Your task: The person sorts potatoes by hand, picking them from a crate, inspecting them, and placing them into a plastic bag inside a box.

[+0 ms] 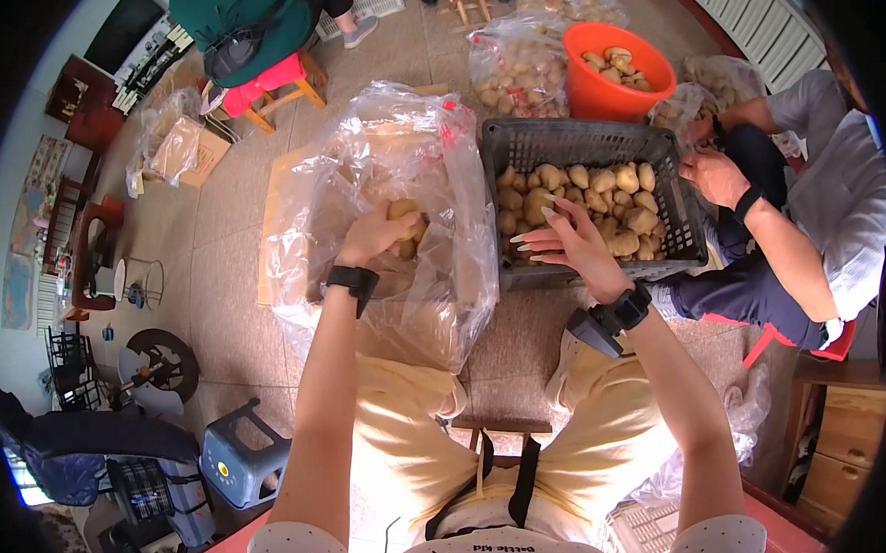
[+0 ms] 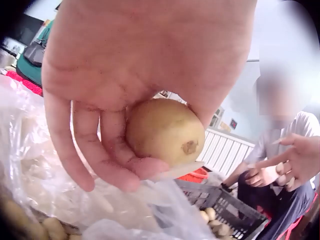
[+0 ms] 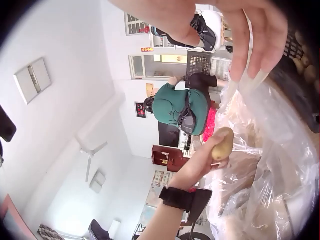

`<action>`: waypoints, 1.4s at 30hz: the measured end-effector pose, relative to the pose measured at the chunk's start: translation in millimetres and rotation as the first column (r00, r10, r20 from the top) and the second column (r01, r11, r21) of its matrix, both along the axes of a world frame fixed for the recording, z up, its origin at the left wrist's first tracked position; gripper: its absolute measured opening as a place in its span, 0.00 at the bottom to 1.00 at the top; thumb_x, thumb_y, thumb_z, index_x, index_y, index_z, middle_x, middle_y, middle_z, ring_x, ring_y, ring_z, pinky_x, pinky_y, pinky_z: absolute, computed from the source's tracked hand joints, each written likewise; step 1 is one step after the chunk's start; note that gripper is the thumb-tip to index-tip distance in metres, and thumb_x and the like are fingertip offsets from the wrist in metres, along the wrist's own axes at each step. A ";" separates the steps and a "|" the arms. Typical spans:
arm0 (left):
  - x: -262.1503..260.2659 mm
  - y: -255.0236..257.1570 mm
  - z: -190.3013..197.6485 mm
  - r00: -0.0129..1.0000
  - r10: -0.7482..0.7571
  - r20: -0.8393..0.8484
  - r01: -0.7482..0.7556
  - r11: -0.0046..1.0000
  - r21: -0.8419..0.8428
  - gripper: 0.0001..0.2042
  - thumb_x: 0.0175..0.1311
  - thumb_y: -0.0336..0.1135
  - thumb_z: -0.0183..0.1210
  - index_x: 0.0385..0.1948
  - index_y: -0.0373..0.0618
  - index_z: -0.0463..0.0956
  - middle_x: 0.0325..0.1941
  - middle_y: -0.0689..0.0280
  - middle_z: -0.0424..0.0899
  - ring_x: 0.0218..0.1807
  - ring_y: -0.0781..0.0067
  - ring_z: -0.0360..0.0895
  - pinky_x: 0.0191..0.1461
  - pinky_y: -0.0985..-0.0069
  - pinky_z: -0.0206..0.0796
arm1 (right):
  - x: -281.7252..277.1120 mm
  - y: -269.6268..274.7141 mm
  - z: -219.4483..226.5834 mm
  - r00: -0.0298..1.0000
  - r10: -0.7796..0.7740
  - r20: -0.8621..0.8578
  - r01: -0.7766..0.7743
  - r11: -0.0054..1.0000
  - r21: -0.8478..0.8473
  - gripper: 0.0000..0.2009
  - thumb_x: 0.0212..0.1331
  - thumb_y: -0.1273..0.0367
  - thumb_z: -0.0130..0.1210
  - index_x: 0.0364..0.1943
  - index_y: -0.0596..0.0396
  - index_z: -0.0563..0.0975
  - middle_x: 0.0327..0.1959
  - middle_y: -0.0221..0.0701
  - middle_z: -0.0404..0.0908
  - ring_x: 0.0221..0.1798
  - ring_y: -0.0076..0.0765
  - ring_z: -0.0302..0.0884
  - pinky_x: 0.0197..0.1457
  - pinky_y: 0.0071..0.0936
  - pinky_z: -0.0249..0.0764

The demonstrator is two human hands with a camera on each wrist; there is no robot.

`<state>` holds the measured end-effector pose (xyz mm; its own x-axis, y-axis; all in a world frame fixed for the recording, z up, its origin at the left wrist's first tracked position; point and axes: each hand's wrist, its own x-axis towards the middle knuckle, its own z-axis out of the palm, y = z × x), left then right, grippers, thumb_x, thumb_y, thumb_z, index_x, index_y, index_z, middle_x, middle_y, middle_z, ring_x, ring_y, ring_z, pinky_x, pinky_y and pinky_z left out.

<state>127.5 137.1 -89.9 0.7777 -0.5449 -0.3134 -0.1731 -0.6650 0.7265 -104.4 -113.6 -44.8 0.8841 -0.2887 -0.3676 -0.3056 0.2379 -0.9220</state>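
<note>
My left hand point(image 1: 372, 238) grips a potato point(image 2: 165, 131) between curled fingers and thumb, above a box lined with clear plastic point(image 1: 390, 126). The potato is smooth and yellow-brown, with a dark spot at the end facing the left wrist camera. My right hand point(image 1: 587, 251) hovers over the near left part of a black plastic crate point(image 1: 578, 132), its long-nailed fingers spread and holding nothing. Inside that crate lie many potatoes point(image 1: 619, 207). Further potatoes point(image 2: 52, 227) show low down under the plastic in the left wrist view.
An orange tub point(image 1: 595, 85) of potatoes stands behind the crate, beside a filled clear bag point(image 1: 516, 72). A seated person point(image 1: 792, 203) works at the crate's right side. Another person in green point(image 1: 232, 20) sits at the back left. A blue stool point(image 1: 247, 456) stands at lower left.
</note>
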 end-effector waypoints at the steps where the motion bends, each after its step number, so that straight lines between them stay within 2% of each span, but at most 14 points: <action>1: 2.9 7.2 -1.0 1.000 -0.001 -0.001 0.001 1.000 0.002 0.28 0.57 0.53 0.60 0.50 0.38 0.72 0.36 0.62 0.83 0.28 0.74 0.80 0.31 0.78 0.70 | -0.5 -0.3 -0.9 1.000 -0.002 0.005 0.002 1.000 -0.014 0.30 0.69 0.53 0.44 0.68 0.52 0.52 0.46 0.39 0.82 0.49 0.31 0.79 0.54 0.25 0.72; 4: 5.6 19.9 11.4 0.994 0.106 0.006 -0.106 0.992 0.066 0.33 0.52 0.58 0.60 0.52 0.38 0.71 0.36 0.60 0.83 0.27 0.70 0.80 0.34 0.75 0.72 | -0.7 -0.1 -3.8 0.999 -0.018 0.044 0.018 1.000 -0.002 0.29 0.68 0.54 0.47 0.66 0.53 0.53 0.43 0.37 0.83 0.46 0.28 0.79 0.50 0.25 0.72; 6: 8.7 26.5 26.7 0.998 0.070 0.006 -0.066 0.900 0.431 0.35 0.51 0.58 0.60 0.56 0.39 0.70 0.41 0.54 0.83 0.36 0.62 0.83 0.44 0.69 0.73 | -0.3 1.3 -4.0 0.999 -0.017 0.041 0.018 1.000 -0.008 0.29 0.68 0.55 0.47 0.66 0.53 0.53 0.43 0.36 0.83 0.45 0.27 0.79 0.49 0.25 0.72; 9: 35.9 56.8 -23.0 0.956 -0.066 0.285 -0.075 0.886 0.457 0.33 0.51 0.58 0.59 0.54 0.40 0.73 0.49 0.50 0.81 0.50 0.55 0.79 0.55 0.62 0.70 | -0.4 2.4 -6.6 0.999 -0.012 0.040 0.013 1.000 -0.016 0.30 0.68 0.56 0.47 0.67 0.52 0.52 0.42 0.35 0.83 0.44 0.26 0.79 0.48 0.24 0.72; 12: 35.1 66.6 -39.0 0.952 -0.120 0.281 -0.046 0.853 0.519 0.32 0.52 0.57 0.57 0.53 0.40 0.74 0.55 0.49 0.78 0.59 0.50 0.73 0.61 0.58 0.65 | 0.2 2.5 -11.0 0.999 0.004 0.052 -0.003 1.000 -0.012 0.29 0.68 0.56 0.47 0.67 0.52 0.52 0.42 0.35 0.83 0.44 0.25 0.80 0.48 0.23 0.73; 15: 22.9 71.0 -45.2 0.875 -0.338 0.346 0.084 0.811 0.579 0.29 0.57 0.57 0.54 0.46 0.38 0.79 0.40 0.46 0.83 0.41 0.51 0.82 0.45 0.61 0.71 | 0.4 2.2 -15.0 0.998 0.016 0.057 -0.016 1.000 -0.012 0.29 0.68 0.57 0.47 0.67 0.51 0.52 0.42 0.35 0.83 0.44 0.25 0.80 0.48 0.23 0.73; 18: 11.3 58.8 -37.2 0.966 -0.242 0.092 0.101 0.679 0.727 0.31 0.60 0.62 0.48 0.47 0.39 0.79 0.48 0.43 0.80 0.51 0.48 0.79 0.54 0.59 0.68 | 4.0 0.6 -18.2 0.999 -0.004 0.054 0.005 1.000 -0.020 0.28 0.68 0.57 0.47 0.67 0.50 0.53 0.42 0.35 0.83 0.44 0.25 0.80 0.47 0.23 0.73; 25: 36.7 75.6 -99.9 0.929 -0.231 0.289 -0.057 0.682 0.729 0.29 0.66 0.58 0.43 0.44 0.36 0.79 0.48 0.44 0.80 0.51 0.47 0.78 0.54 0.58 0.68 | 8.0 -32.5 -10.6 0.992 -0.101 0.080 0.107 0.992 -0.068 0.24 0.71 0.52 0.38 0.60 0.52 0.66 0.41 0.35 0.84 0.44 0.26 0.80 0.47 0.23 0.73; 29: 25.9 41.4 -62.3 0.970 -0.134 0.202 -0.034 0.750 0.660 0.27 0.65 0.58 0.45 0.46 0.41 0.76 0.50 0.49 0.80 0.52 0.46 0.77 0.54 0.52 0.69 | 6.2 -65.9 -19.2 0.964 -0.231 0.134 0.257 0.938 -0.234 0.21 0.70 0.55 0.38 0.45 0.54 0.79 0.35 0.30 0.84 0.38 0.23 0.80 0.40 0.18 0.72; 31: 16.5 21.1 -39.8 0.830 -0.358 0.428 0.008 0.775 0.632 0.24 0.66 0.56 0.46 0.45 0.43 0.76 0.44 0.50 0.82 0.46 0.47 0.80 0.50 0.52 0.70 | 2.4 -83.8 -29.4 0.961 -0.235 0.144 0.267 0.924 -0.275 0.19 0.70 0.56 0.40 0.45 0.54 0.79 0.35 0.31 0.84 0.38 0.23 0.81 0.40 0.19 0.72; 34: -23.8 -16.3 12.6 0.795 -0.277 0.539 0.028 0.906 0.423 0.19 0.65 0.50 0.49 0.44 0.44 0.76 0.38 0.51 0.83 0.40 0.48 0.81 0.45 0.55 0.71 | -1.5 -100.9 -45.6 0.951 -0.258 0.172 0.306 0.867 -0.393 0.17 0.68 0.60 0.44 0.41 0.58 0.79 0.33 0.32 0.84 0.35 0.24 0.81 0.39 0.21 0.74; 38: -72.2 -47.0 43.6 0.743 -0.305 0.595 0.168 0.946 0.276 0.14 0.64 0.44 0.52 0.44 0.47 0.76 0.32 0.52 0.82 0.38 0.49 0.80 0.41 0.57 0.71 | -8.2 -106.3 -67.2 0.983 -0.139 0.117 0.182 0.802 -0.569 0.18 0.65 0.61 0.48 0.31 0.62 0.81 0.26 0.34 0.84 0.31 0.26 0.82 0.36 0.25 0.76; 40: -95.7 -62.9 54.8 0.675 -0.419 0.607 0.370 0.905 0.212 0.12 0.63 0.44 0.54 0.34 0.43 0.75 0.26 0.55 0.82 0.32 0.50 0.80 0.36 0.57 0.71 | -8.7 -103.6 -77.0 0.996 0.049 -0.077 -0.089 0.725 -0.683 0.18 0.63 0.57 0.50 0.30 0.57 0.82 0.25 0.34 0.83 0.30 0.32 0.82 0.36 0.30 0.75; 42: -112.2 -76.6 47.9 0.668 -0.428 0.609 0.418 0.893 0.169 0.12 0.63 0.43 0.54 0.32 0.43 0.74 0.25 0.55 0.81 0.31 0.51 0.80 0.35 0.57 0.70 | -10.6 -82.6 -69.6 0.978 0.153 -0.140 -0.203 0.565 -0.800 0.17 0.61 0.56 0.49 0.28 0.51 0.83 0.26 0.39 0.82 0.33 0.47 0.81 0.37 0.38 0.74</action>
<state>15.2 60.5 -42.0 0.4844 -0.8638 0.1389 -0.8412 -0.4162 0.3453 -115.0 -196.2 -114.3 0.9393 -0.3260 -0.1074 -0.3074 -0.6600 -0.6855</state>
